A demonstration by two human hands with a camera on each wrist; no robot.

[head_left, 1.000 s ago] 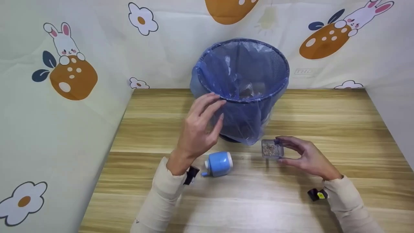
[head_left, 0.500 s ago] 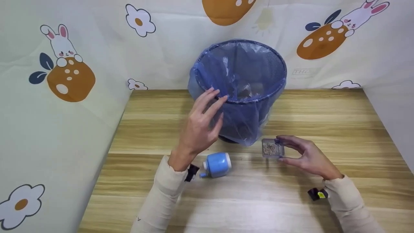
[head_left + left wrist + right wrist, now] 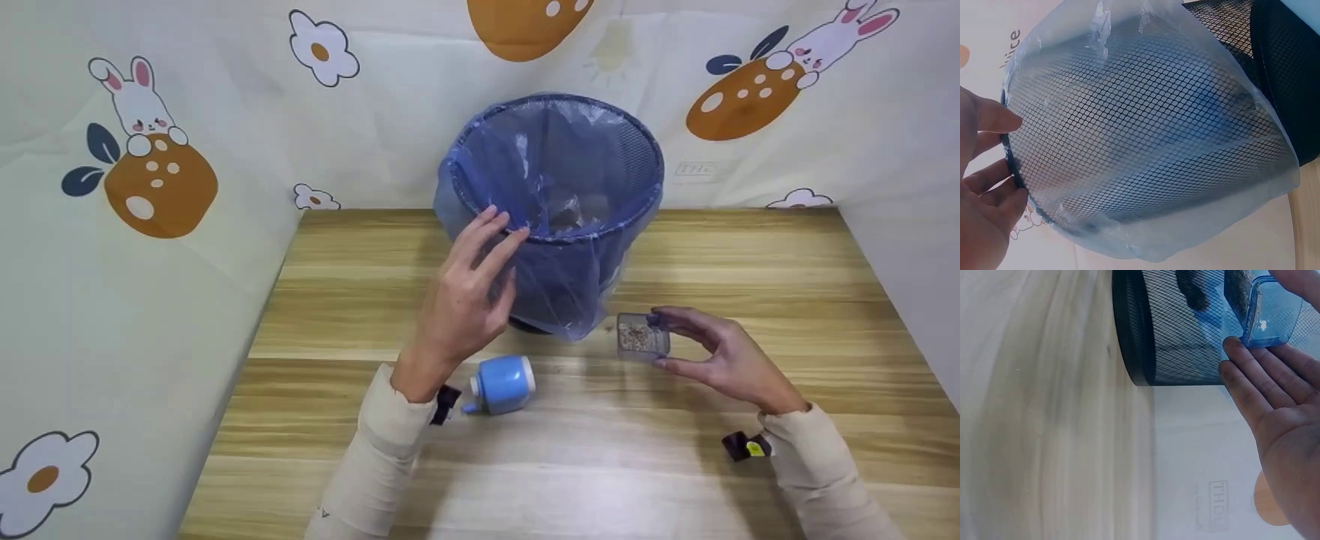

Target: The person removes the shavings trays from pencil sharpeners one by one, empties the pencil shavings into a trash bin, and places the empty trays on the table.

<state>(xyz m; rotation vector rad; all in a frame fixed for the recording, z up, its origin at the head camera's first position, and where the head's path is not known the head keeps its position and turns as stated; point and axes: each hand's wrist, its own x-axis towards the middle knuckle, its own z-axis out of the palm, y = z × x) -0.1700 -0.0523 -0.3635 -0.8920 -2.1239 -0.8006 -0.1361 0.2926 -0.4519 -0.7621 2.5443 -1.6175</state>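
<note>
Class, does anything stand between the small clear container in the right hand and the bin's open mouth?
Yes: the bin's near rim, draped with the blue bag. The container, held outside it by the right hand, appears lower. The left hand is at the rim farther left; no other object shows between.

Pale walls (image 3: 390, 135) printed with rabbits (image 3: 137, 107) and flowers (image 3: 321, 51) border a wood-grain tabletop (image 3: 352, 300) bearing a bright glare (image 3: 600, 472)
</note>
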